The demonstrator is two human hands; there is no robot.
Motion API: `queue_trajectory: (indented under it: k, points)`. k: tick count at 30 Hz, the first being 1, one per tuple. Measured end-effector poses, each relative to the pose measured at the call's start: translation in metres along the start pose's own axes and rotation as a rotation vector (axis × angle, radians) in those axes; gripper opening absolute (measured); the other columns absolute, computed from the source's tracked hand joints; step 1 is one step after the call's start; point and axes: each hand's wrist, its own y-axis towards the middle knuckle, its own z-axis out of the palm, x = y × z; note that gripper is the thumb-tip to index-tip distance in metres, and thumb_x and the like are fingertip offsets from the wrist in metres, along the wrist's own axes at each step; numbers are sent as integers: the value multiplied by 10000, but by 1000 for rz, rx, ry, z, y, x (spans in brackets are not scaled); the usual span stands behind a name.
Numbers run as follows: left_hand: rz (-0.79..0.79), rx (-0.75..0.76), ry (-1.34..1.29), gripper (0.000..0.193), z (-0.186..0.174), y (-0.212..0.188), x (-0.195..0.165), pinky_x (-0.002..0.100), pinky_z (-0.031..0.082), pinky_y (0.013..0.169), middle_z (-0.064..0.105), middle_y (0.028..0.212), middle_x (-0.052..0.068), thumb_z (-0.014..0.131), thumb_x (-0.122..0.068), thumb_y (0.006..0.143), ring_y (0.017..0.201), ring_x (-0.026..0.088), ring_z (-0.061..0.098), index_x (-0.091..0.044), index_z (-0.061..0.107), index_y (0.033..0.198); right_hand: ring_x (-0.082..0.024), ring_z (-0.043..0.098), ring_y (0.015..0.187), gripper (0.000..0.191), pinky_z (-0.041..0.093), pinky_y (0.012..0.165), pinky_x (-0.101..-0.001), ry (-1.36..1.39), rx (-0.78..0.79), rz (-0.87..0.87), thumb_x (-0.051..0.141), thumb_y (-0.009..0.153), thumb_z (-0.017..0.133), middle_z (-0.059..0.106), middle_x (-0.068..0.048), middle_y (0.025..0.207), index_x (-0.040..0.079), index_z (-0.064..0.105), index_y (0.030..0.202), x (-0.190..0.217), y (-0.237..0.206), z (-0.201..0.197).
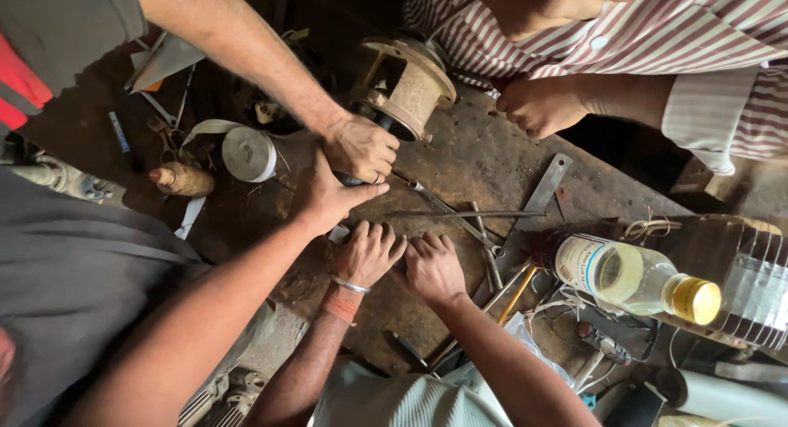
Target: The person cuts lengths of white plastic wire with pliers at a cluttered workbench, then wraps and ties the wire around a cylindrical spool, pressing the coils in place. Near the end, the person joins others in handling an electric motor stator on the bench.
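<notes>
- left hand (367,253), with a metal bangle and red thread at the wrist: knuckles up, fingers curled down onto the rusty workbench (460,160); cannot tell whether anything is pinched beneath.
- right hand (433,269): just beside the left, nearly touching it, also palm down with fingers bent onto the bench; grip hidden under the knuckles, so cannot tell if clenched on anything.
- pale small piece (338,233): on the bench at the left hand's fingertips, mostly covered, kind unclear.
- thin steel rod (468,214): flat on the bench just beyond both hands, running sideways, crossing grey pliers (454,216).
- co-worker's hand from the lower left (330,196): spread on the bench just above the left hand, thumb pointing right.
- another co-worker's hand from the upper left (361,148): wrapped around a dark shaft end, touching the hand below it.
- rusty spool-shaped part (408,86): on its side right behind that grasping hand.
- third person's fist (538,105), in a striped shirt: closed, resting at the far edge of the bench, well apart from the others.
- flat steel strip (543,189): slanted, right of the rod.
- orange-handled tool (519,292): near the right forearm.
- clear bottle with yellow cap (632,277): lying on its side at the right.
- roll of white tape (249,154) and a brown wooden handle (182,179): at the left of the bench.
</notes>
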Motion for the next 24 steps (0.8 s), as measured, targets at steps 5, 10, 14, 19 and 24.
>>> queue_trajectory:
  k: [5,10,14,19,24]
  points:
    - [-254,122,-141,1172,-1,3,5,332,582,657,690,1001,163,960,-516,608,758,207,689,77,346,1411,-253,597,842,480,447,737,-419,-12,-21,-12,399,750,812,664,-59,885,19,687,1017,1,-1,7]
    - [-310,135,-216,1137,-2,1,0,307,564,561,697,987,146,963,-467,602,672,165,662,53,369,1420,-252,594,848,489,444,747,-424,-17,-34,-16,394,734,808,652,-55,883,23,679,1026,0,-3,11]
    - [-399,165,-281,1143,-1,2,0,268,551,430,678,965,126,957,-419,605,578,132,633,56,334,1439,-252,595,850,505,438,753,-437,-14,-23,-1,402,704,808,653,-49,878,30,679,1020,-1,-5,11]
    - [-400,212,-257,1163,-6,6,1,253,556,418,679,921,120,946,-419,628,518,119,634,56,291,1463,-247,593,856,533,436,769,-433,-37,-55,-32,403,695,807,654,-43,895,24,675,1045,0,-4,8]
    - [-404,191,-261,1134,-4,2,0,249,538,411,686,878,112,964,-407,621,518,106,620,81,329,1424,-246,591,834,511,427,752,-435,-22,-70,-19,418,715,813,653,-33,874,37,676,1025,5,-2,2]
